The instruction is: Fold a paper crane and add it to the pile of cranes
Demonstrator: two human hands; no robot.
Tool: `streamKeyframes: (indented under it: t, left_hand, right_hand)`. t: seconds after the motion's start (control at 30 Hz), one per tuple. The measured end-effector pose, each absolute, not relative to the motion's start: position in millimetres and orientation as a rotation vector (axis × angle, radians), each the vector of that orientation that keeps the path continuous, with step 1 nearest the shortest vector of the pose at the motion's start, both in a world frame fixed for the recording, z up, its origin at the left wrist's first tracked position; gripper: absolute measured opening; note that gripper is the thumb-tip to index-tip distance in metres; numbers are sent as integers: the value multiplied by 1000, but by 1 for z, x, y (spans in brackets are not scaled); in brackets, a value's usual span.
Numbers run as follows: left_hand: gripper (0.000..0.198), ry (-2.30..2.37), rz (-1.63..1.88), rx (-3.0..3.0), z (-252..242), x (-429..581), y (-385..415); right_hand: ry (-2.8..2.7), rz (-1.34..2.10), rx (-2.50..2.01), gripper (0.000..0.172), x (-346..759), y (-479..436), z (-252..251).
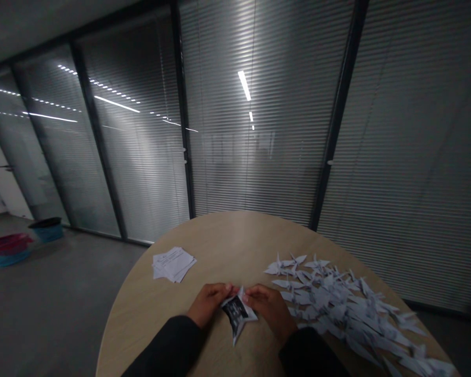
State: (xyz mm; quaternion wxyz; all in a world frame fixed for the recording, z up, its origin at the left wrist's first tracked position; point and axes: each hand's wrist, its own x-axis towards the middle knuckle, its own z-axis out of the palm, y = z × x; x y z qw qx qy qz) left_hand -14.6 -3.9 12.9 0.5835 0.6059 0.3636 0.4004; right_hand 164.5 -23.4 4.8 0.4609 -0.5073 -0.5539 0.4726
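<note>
Between my two hands is a partly folded sheet of paper (235,313), printed dark on one face and white along its edges. One pointed corner of it hangs toward me, and another points away. My left hand (211,302) pinches its upper left edge between thumb and fingers. On the opposite side, my right hand (270,308) grips the upper right edge with bent fingers. Some fingertips are hidden behind the paper. Right of my right hand lies a large heap of folded white paper cranes (337,301).
A small stack of printed square papers (174,263) lies at the left of the round wooden table (235,230). Glass partitions with blinds (259,173) stand behind the table. On the floor at far left are a red-lined bin (8,248) and a black-lined bin (47,229).
</note>
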Motion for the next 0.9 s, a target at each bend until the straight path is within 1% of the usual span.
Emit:
streamKeyframes:
  t: [0.1, 0.33, 0.9]
  left_hand:
    - [51, 808, 882, 1339, 11, -17, -3]
    - [47, 808, 868, 1179, 5, -15, 0]
    - [55, 973, 859, 1256, 12, -14, -2]
  right_hand:
    - [-1356, 1210, -1232, 37, 163, -24, 4]
    - [-1422, 1225, -1215, 38, 162, -25, 4]
    - [-1476, 1284, -1155, 35, 154, -26, -1]
